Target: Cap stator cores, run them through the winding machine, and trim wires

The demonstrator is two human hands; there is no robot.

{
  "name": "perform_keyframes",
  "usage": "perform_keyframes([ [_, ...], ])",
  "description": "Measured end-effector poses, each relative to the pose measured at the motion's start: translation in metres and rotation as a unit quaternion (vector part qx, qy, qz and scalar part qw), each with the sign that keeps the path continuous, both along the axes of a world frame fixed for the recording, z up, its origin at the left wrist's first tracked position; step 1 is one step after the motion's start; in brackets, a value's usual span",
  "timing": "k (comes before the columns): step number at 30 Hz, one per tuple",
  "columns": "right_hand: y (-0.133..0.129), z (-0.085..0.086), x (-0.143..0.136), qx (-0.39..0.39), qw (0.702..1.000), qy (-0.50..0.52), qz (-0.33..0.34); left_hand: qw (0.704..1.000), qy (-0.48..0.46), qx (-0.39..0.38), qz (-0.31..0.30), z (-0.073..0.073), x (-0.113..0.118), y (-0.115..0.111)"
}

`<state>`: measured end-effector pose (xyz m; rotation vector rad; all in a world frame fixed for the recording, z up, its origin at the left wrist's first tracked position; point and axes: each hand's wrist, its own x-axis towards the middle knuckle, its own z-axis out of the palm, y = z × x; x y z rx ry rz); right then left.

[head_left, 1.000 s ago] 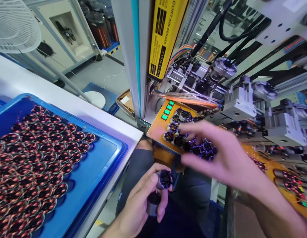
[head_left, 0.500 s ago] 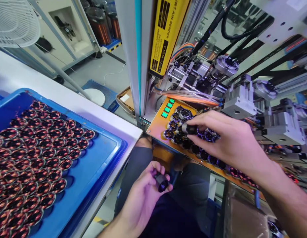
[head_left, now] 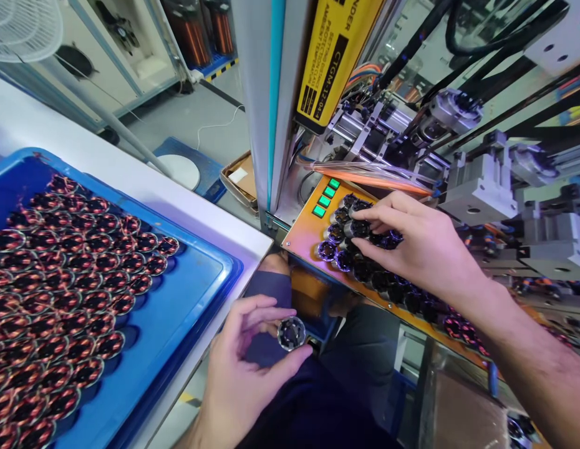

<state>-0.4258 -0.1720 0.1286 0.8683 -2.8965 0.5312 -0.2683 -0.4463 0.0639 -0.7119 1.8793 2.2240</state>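
Note:
My left hand (head_left: 246,368) is raised over my lap, its thumb and fingers closed around a bare stator core (head_left: 291,333). That core's round open end, with dark slots and a metal rim, faces up toward me. Over the orange panel (head_left: 303,232), my right hand (head_left: 418,246) pinches another stator core (head_left: 357,229) between thumb and fingers. This one is among a group of similar dark cores (head_left: 345,259) standing close together on the panel. The fingers partly cover it, and whether it touches the panel is hidden.
A blue tray (head_left: 196,293) of copper-wound stators (head_left: 88,280) lies on the white table (head_left: 224,231) at left. Green-lit buttons (head_left: 324,201) sit at the panel's far end. A yellow light-curtain bar (head_left: 330,68) and machine clamps (head_left: 479,187) stand close beyond my right hand.
My right hand has brought its core down into the group on the panel. My left hand has shifted left and turned its core so the open end faces me. The view has shifted slightly.

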Motion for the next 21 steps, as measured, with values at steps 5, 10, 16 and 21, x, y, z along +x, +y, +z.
perform_keyframes([
  [5, -0.001, 0.005, 0.008, 0.028, 1.000, 0.011, -0.006, 0.993, 0.102, -0.062, -0.018, -0.001, -0.009, -0.003],
  [10, -0.029, 0.024, 0.067, -0.077, 0.997, -0.032, -0.004, 0.939, 0.312, -0.100, -0.101, 0.001, -0.023, 0.002],
  [16, -0.042, 0.031, 0.108, -0.131, 0.983, -0.128, -0.013, 0.921, 0.349, -0.086, -0.149, 0.008, -0.036, 0.016],
  [21, -0.027, 0.040, 0.062, -0.036, 0.999, -0.031, 0.013, 0.921, 0.332, -0.172, -0.113, -0.003, -0.032, 0.012],
])
